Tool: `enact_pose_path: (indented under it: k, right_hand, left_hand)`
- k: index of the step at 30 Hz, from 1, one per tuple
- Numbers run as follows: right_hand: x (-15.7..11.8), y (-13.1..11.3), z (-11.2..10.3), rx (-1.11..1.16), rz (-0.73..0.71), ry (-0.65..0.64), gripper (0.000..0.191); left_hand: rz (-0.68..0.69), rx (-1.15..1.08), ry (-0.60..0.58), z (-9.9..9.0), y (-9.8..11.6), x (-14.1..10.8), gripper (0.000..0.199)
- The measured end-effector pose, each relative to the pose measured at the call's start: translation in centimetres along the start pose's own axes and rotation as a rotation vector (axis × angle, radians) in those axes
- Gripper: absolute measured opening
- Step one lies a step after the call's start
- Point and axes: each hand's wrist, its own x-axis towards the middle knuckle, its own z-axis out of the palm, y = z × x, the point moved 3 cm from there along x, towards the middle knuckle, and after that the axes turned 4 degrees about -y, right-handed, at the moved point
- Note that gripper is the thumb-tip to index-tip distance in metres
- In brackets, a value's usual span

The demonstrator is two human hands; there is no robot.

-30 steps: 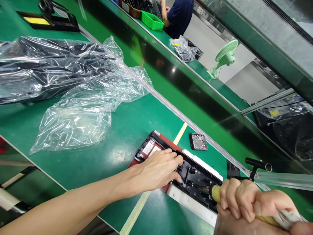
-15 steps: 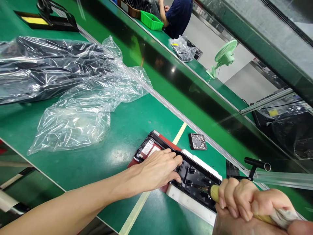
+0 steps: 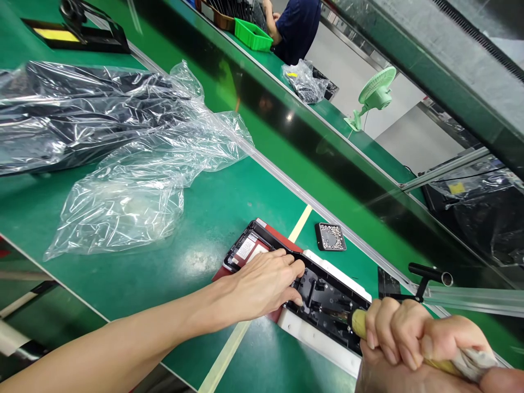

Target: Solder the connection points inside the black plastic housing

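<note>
A long black plastic housing lies open side up in a white and red fixture, with posts and small screws inside it. My left hand presses on its middle, fingers curled over the far wall and thumb inside the cavity; the fingers are closed on it. In my right hand, at the lower right, is a screwdriver with a yellowish wrapped grip. Its shaft reaches down into the housing, pointing left; its exact contact with a screw is too small to make out.
A small black tray of screws sits beyond the fixture. Clear plastic bags with dark parts cover the left. A metal rail runs along the bench. Across it are a green fan, a green bin and a person.
Almost nothing differs: the whole view has shifted very slightly. Both hands and the screwdriver hold the same place on the housing.
</note>
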Motion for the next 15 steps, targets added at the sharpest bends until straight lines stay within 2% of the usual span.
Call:
enact_pose_path:
  k: [4,9,15]
  right_hand:
    - [0.1,0.0,0.0,0.01,0.001,0.008,0.069]
    - [-0.5,0.4,-0.9,0.03,-0.004,0.014,0.068]
    - [-1.6,1.0,-2.3,0.069,-0.037,0.107,0.067]
  left_hand:
    - [-0.005,0.001,-0.002,0.0,0.1,0.1,0.028]
    - [-0.001,-0.002,-0.002,0.1,0.1,0.1,0.029]
    - [0.002,0.006,0.007,0.1,0.0,0.0,0.029]
